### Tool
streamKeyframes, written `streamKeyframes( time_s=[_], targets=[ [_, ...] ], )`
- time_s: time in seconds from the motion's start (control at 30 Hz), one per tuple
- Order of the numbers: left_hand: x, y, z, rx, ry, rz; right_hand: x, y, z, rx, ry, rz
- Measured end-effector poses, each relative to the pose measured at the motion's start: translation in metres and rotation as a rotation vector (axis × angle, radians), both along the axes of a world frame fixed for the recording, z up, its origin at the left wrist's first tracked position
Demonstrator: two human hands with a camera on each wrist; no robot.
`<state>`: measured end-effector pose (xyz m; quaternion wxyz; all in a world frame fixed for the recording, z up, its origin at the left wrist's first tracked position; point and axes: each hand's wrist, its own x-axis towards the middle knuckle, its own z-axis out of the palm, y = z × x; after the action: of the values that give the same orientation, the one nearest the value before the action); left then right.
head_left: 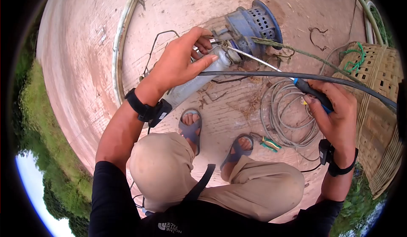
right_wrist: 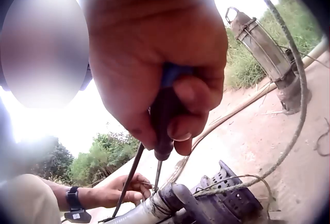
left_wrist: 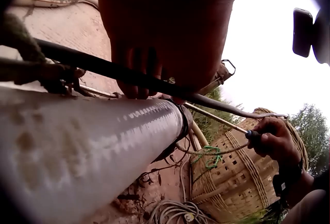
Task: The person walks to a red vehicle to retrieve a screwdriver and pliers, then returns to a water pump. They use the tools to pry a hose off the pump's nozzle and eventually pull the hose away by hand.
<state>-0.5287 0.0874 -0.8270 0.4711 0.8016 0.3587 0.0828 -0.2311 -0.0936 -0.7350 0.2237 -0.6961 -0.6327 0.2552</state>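
Observation:
My right hand (head_left: 335, 109) grips the black and blue handle of a screwdriver (head_left: 311, 90). Its long metal shaft reaches left to the wire binding (head_left: 224, 52) around the end of a pale grey hose (head_left: 190, 86). That hose end meets a blue pump (head_left: 250, 25) with a perforated, flared end. My left hand (head_left: 178, 61) rests at the hose beside the binding, thumb stretched along it and fingers loosely bent. In the left wrist view, its fingertips lie at the hose's far side, partly behind a black cable (left_wrist: 103, 67).
A coil of grey cable (head_left: 288, 118) and green-handled pliers (head_left: 269, 143) lie near my feet. A woven basket (head_left: 381, 80) with green string stands at the right. A rope (head_left: 296, 50) runs from the pump toward it. Another pump (right_wrist: 265, 54) stands further off.

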Motion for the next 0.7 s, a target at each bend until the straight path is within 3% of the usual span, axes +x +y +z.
streamKeyframes(
  time_s=[0.3, 0.43, 0.53, 0.6, 0.63, 0.7],
  targets=[
    [-0.006, -0.006, -0.003, -0.228, 0.072, 0.138, 0.028, 0.045, 0.013, -0.115, 0.186, 0.095],
    [-0.014, 0.003, -0.003, -0.183, 0.210, 0.008, 0.038, 0.065, 0.015, -0.183, 0.182, 0.117],
    [-0.020, -0.001, -0.010, -0.303, -0.003, 0.045, 0.042, 0.062, 0.010, -0.237, 0.188, 0.104],
    [-0.017, -0.012, -0.006, -0.014, -0.106, -0.047, 0.040, 0.057, 0.012, -0.244, 0.236, 0.106],
    [-0.016, -0.009, -0.004, -0.014, -0.104, -0.047, 0.033, 0.052, 0.020, -0.126, 0.060, 0.210],
    [-0.015, 0.000, 0.001, 0.251, 0.142, -0.025, 0.015, 0.044, 0.031, 0.020, -0.139, 0.300]
  ],
)
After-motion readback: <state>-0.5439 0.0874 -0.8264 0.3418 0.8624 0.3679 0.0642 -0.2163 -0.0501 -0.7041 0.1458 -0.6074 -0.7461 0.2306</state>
